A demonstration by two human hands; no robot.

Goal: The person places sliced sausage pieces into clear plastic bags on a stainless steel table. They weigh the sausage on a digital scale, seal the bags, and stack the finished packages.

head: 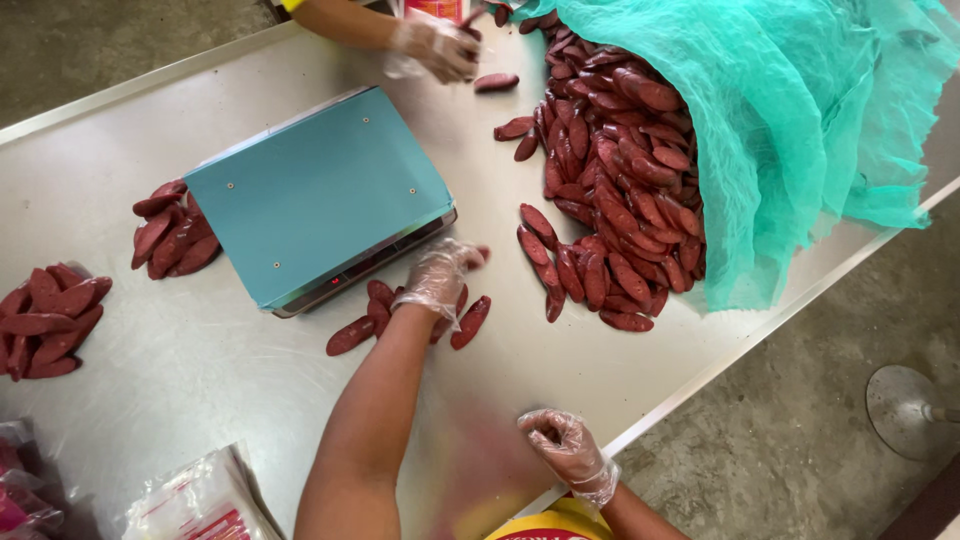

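My left hand (438,278), in a clear plastic glove, reaches over a small group of dark red sausages (362,327) in front of a weighing scale with a teal top (320,190). Its fingers are curled around a sausage whose tip shows at the fingertips. My right hand (568,452), also gloved, rests near the front edge of the steel table (200,370) with fingers curled and nothing in it. A big heap of sausages (620,180) lies to the right, partly under a green net cloth (790,120).
Another person's gloved hand (440,45) works at the far edge beside a single sausage (497,82). Two smaller sausage piles (170,230) (45,320) lie left of the scale. Plastic bags (200,500) sit at bottom left. A round metal base (905,410) stands on the floor.
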